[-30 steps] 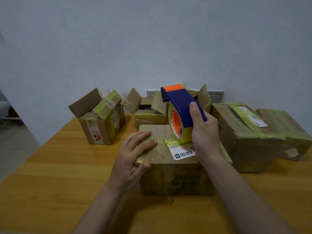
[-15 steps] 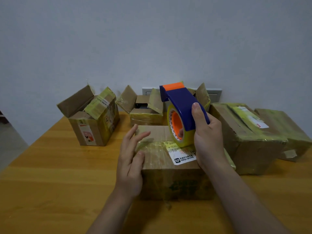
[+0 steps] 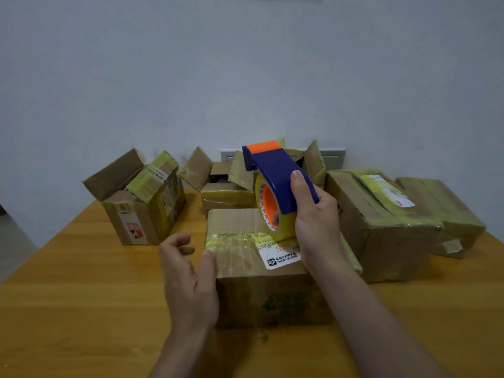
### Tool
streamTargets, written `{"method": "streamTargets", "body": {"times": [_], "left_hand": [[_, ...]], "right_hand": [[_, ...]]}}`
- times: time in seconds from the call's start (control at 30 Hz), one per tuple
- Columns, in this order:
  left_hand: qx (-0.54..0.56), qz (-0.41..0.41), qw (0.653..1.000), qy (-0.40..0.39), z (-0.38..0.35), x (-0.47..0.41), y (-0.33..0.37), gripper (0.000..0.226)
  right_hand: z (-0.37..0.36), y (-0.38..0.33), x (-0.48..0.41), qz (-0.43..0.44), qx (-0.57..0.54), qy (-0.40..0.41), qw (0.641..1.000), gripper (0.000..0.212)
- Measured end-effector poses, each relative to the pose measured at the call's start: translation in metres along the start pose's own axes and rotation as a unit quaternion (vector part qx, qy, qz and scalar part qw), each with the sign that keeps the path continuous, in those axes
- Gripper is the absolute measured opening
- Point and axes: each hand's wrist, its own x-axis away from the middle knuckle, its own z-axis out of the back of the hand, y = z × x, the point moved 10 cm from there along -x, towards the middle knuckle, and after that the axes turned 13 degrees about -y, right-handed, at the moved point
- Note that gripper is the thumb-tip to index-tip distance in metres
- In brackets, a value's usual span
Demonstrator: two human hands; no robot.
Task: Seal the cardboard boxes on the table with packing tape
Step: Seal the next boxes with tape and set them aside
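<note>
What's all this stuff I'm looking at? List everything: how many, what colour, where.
Front box: 1, brown, yellowish tape, white label, closed, table centre.
Left open box: 1, brown, flaps up, back left.
Middle open box: 1, brown, flaps up, back centre, partly hidden.
Right box: 1, brown under yellowish tape, closed, right.
Far-right box: 1, same look, far right.
Tape dispenser: 1, blue, orange tab, yellowish roll, at the front box's top.
Table: 1, orange-brown wood, under everything.
Wall plate: 1, grey, wall behind the boxes.
Left hand: 1, open, left of the front box, thumb at its top edge.
Right hand: 1, grips the tape dispenser.
</note>
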Motion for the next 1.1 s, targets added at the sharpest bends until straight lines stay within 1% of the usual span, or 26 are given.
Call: {"method": "streamTargets", "body": {"times": [0.07, 0.1, 0.17, 0.2, 0.27, 0.37, 0.4, 0.47, 0.5, 0.57, 0.7, 0.83, 0.97, 1.1], "left_hand": [[-0.081, -0.070, 0.994, 0.037, 0.018, 0.008, 0.021, 0.033], [-0.107, -0.116, 0.987, 0.029, 0.021, 0.011, 0.032, 0.030], [-0.112, -0.185, 0.976, -0.036, 0.020, 0.017, 0.043, 0.023], [-0.098, -0.197, 0.973, -0.076, 0.019, 0.019, 0.044, 0.022], [-0.074, -0.190, 0.970, -0.128, 0.023, 0.019, 0.039, 0.021], [-0.056, -0.151, 0.971, -0.175, 0.026, 0.012, 0.034, 0.035], [-0.048, -0.146, 0.969, -0.193, 0.025, 0.008, 0.034, 0.033], [-0.036, -0.153, 0.961, -0.227, 0.020, 0.002, 0.036, 0.019], [-0.031, -0.158, 0.958, -0.238, 0.017, -0.001, 0.037, 0.013], [-0.019, -0.160, 0.957, -0.241, 0.015, -0.005, 0.035, 0.009], [-0.006, -0.149, 0.959, -0.241, 0.014, -0.002, 0.029, 0.015], [-0.007, -0.160, 0.957, -0.241, 0.012, -0.004, 0.026, 0.023], [0.030, -0.131, 0.965, -0.225, 0.013, -0.006, 0.020, 0.019], [0.025, -0.147, 0.964, -0.220, 0.011, -0.003, 0.019, 0.020]], "right_hand": [[0.001, -0.001, 0.001, 0.003, -0.007, -0.002, 1.000, 0.027], [0.001, -0.002, 0.002, 0.002, -0.007, -0.005, 1.000, 0.027], [0.002, -0.001, 0.002, -0.002, -0.003, -0.008, 1.000, 0.030], [0.003, 0.000, 0.002, -0.001, -0.001, -0.010, 1.000, 0.029], [0.002, -0.001, 0.002, 0.004, -0.001, -0.018, 1.000, 0.025], [0.001, -0.003, 0.004, 0.006, -0.011, -0.018, 1.000, 0.025], [0.001, -0.002, 0.004, 0.004, -0.016, -0.017, 1.000, 0.028], [0.002, -0.001, 0.004, 0.001, -0.019, -0.015, 1.000, 0.035], [0.002, -0.002, 0.004, 0.003, -0.017, -0.015, 1.000, 0.033], [0.000, -0.003, 0.003, 0.004, -0.009, -0.018, 1.000, 0.025], [0.000, -0.001, 0.002, 0.002, -0.001, -0.018, 1.000, 0.021], [0.003, 0.002, 0.001, 0.002, -0.005, -0.016, 1.000, 0.023], [0.001, 0.001, 0.000, 0.000, -0.009, -0.019, 1.000, 0.023], [0.003, 0.003, 0.001, 0.000, -0.018, -0.017, 1.000, 0.027]]}}
